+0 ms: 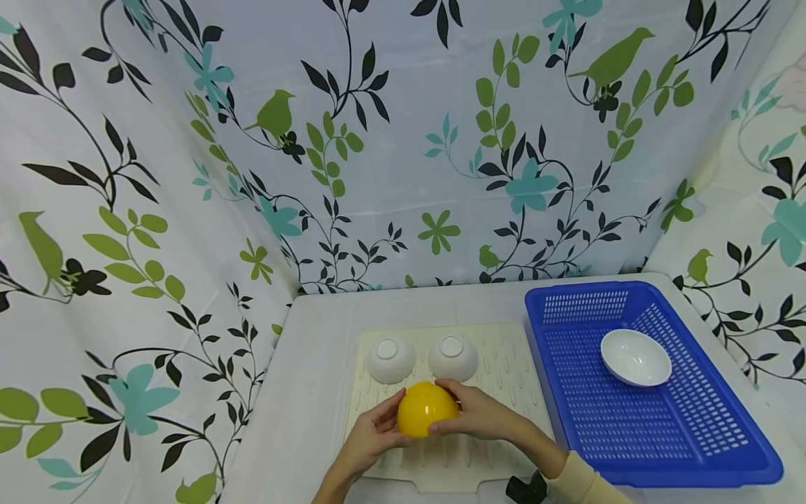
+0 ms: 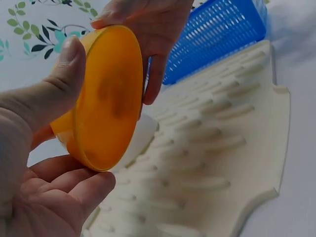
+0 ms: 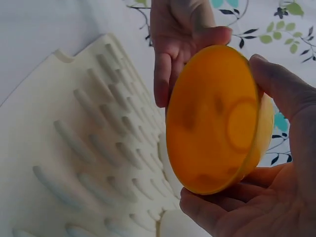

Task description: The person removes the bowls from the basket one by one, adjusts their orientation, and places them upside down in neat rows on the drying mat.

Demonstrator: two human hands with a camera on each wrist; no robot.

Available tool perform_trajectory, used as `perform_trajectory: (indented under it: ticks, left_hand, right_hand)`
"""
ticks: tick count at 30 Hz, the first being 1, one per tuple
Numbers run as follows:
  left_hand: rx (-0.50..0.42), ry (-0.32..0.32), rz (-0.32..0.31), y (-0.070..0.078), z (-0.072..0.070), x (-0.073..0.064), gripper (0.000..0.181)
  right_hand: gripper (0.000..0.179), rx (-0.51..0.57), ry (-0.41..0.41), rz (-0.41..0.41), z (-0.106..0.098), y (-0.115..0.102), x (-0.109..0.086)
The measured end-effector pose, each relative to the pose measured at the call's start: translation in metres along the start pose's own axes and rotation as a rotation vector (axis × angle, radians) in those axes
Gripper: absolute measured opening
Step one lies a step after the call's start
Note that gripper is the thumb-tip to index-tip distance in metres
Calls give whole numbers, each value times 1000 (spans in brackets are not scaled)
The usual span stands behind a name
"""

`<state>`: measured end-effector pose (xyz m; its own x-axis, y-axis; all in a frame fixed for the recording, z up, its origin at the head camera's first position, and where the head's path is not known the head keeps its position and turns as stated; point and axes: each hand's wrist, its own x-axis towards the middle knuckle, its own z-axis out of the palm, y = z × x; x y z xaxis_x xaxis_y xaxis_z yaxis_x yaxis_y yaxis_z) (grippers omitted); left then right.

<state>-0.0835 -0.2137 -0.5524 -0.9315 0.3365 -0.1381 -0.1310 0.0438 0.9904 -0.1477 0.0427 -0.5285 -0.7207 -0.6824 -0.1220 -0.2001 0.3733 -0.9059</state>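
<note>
A yellow bowl (image 1: 427, 409) is held between both hands above a cream drying mat (image 1: 504, 392) with raised ridges. On one side the left hand (image 1: 371, 435) grips it, thumb and fingers at its rim and wall. Opposite, the right hand (image 1: 480, 414) grips the other side in the same way. Both wrist views show the bowl tilted on edge, with its hollow inside (image 2: 111, 98) facing the camera and nothing in it. Just beyond the hands, two white bowls, one on the left (image 1: 391, 360) and one on the right (image 1: 453, 357), lie upside down on the mat.
A blue plastic basket (image 1: 667, 448) stands right of the mat, holding one white bowl (image 1: 636, 358) right side up. A small black object (image 1: 526, 488) lies by the right forearm. Patterned curtains (image 1: 378, 175) hang behind the white table (image 1: 302, 364) and at its sides.
</note>
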Motion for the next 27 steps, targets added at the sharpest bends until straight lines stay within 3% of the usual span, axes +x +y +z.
perform_trajectory:
  ticks: [7,12,17,22,27]
  left_hand:
    - [65,79,-40,-17,-7,-5,96]
    - [125,122,-15,-27,-10,-5,99]
    - [222,184,19,-34,-12,-4,97]
    - [341,264,7,-41,-13,-3,97]
    - [453,298,29,-46,-13,-1,98]
  right_hand:
    - [99,-91,-17,-44,21,9,13]
    - [99,-151,-12,-71,31,13,21]
    - [100,-209,6,-93,38,15,29]
    - [98,-266,26,-109,45,19,37]
    - [99,-310,42,-97,52,20,42]
